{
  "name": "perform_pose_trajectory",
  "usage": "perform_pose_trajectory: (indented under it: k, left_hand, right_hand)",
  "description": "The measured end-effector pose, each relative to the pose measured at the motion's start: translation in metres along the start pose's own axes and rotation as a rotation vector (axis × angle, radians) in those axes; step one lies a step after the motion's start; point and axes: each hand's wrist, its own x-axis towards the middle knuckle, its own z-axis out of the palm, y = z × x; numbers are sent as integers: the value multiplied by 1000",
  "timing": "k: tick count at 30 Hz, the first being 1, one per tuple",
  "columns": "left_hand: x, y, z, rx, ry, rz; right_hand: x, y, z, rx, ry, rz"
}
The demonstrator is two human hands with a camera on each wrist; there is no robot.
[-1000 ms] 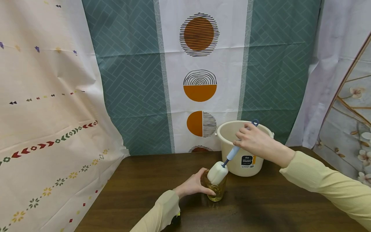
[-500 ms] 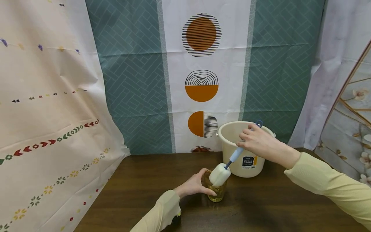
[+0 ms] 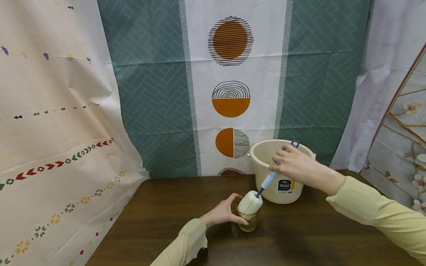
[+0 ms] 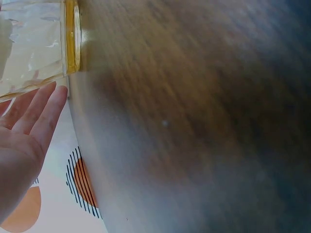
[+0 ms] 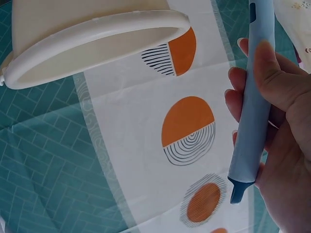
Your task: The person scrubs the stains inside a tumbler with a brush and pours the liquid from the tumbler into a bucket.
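Amber, see-through drinking glass stands upright on the table, gripped from its left side by my left hand, thumb in front. In the left wrist view the glass shows its base and ribbed side, with fingertips along it. A bottle brush's white sponge head is partly inside the glass, tilted. My right hand holds its blue handle from above. The right wrist view shows that handle between thumb and curled fingers. The sponge's lower end is seen only through the glass.
A cream bucket with a label stands behind the glass, under the right hand; its rim also shows in the right wrist view. Patterned cloths hang behind and beside the brown wooden table.
The sponge head has moved slightly down and left in the glass, and the right hand has dipped a little with the handle. The left hand keeps its hold on the glass.
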Motion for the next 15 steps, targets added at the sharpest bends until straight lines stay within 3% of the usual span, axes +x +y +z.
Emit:
perform_pose_trajectory:
  k: [15]
  left_hand:
    - [-1,1,0,-29,-6,22]
  right_hand:
    - [6,-1,1,-27,7,-7]
